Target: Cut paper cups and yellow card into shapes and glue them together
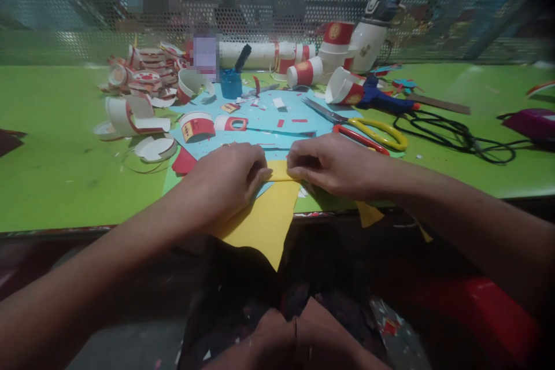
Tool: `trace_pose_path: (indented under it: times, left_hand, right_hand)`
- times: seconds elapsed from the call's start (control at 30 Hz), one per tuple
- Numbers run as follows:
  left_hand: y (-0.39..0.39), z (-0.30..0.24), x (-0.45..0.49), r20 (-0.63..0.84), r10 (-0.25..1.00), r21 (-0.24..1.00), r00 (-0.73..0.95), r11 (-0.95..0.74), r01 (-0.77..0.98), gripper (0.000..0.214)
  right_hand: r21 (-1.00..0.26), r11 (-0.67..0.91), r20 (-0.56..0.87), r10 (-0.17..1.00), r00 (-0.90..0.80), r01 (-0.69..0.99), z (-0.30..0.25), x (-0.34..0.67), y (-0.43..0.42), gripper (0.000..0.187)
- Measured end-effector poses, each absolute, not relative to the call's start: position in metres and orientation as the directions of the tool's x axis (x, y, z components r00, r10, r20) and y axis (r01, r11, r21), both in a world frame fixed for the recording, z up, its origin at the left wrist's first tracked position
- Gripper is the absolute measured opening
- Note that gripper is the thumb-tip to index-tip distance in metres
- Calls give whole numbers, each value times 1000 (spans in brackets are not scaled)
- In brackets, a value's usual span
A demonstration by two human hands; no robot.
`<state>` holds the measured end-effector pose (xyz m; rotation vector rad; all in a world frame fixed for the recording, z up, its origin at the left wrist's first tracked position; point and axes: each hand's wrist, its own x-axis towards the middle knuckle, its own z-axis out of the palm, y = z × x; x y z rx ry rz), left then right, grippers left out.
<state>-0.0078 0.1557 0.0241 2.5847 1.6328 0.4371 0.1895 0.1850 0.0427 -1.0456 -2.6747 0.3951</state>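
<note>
A yellow sheet of paper [264,219] lies at the near edge of the green table [60,156] and hangs over it. My left hand [225,179] and my right hand [333,165] meet at the sheet's far edge. Both hands have their fingers curled and pinch a narrow folded strip of the yellow paper between them. A light blue sheet [277,121] lies just beyond my hands, strewn with small red and white scraps.
Yellow-handled scissors [368,127] lie right of the blue sheet. A blue glue gun [381,98] with a black cord [455,136], cut red-and-white paper cups [139,87], a blue pot [231,82], and a white bottle [373,29] stand farther back. A mesh screen closes the table's far side.
</note>
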Motion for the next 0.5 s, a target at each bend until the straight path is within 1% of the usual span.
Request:
trace_pose_path:
  times: [0.37, 0.5]
  left_hand:
    - [158, 25, -7, 178, 902, 153, 393, -420, 895, 21]
    - [158, 26, -6, 187, 894, 148, 407, -435, 888, 21]
  right_hand:
    - [-301, 727, 145, 674, -724, 617, 42, 189, 184, 10]
    - [-280, 732, 133, 670, -730, 620, 41, 189, 184, 11]
